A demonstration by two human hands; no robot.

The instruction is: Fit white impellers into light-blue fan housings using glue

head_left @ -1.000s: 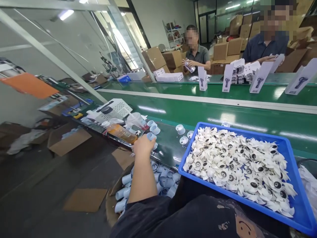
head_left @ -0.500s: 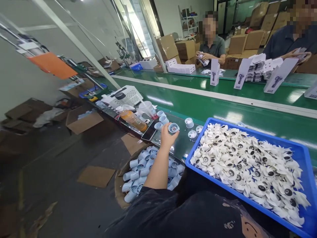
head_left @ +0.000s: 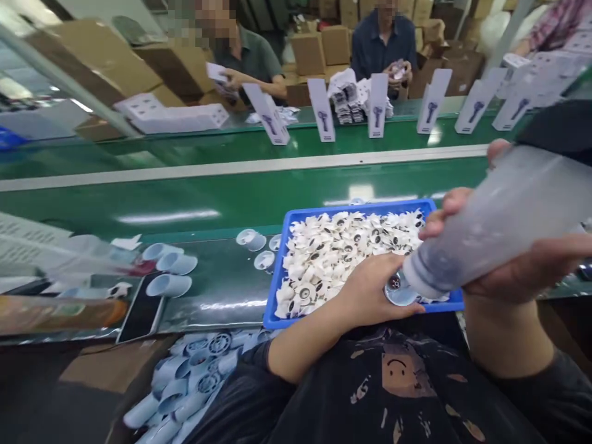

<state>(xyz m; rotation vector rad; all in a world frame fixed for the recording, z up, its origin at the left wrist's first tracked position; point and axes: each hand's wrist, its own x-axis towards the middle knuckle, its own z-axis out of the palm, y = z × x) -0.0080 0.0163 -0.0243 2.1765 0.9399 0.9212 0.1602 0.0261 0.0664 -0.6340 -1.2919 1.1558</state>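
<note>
Head camera, looking down over the worker's lap: the left hand point(head_left: 370, 290) has its fingers wrapped round a pale blue cup point(head_left: 401, 296), mouth up, above the near edge of the blue tray. Something dark with small dots sits inside that cup. The right hand point(head_left: 518, 265) clasps a cloudy cylinder point(head_left: 499, 222) with a black end, its white tip right at the cup's rim; whether they touch, I can't tell.

The blue tray point(head_left: 370, 208) is heaped with white fan blades point(head_left: 319, 259), many with dark hubs. Just left of it stand three small cups point(head_left: 251, 239), white showing inside at least two. Further left, three blue cups point(head_left: 169, 285) lie by a dark phone-like slab point(head_left: 141, 308) and an orange bottle point(head_left: 55, 313), blurred from here. Below the bench, a brown carton point(head_left: 139, 385) brims with blue housings point(head_left: 189, 376). Across the green belt point(head_left: 222, 209), white boxes point(head_left: 377, 105) stand in a row, contents hidden from me.
</note>
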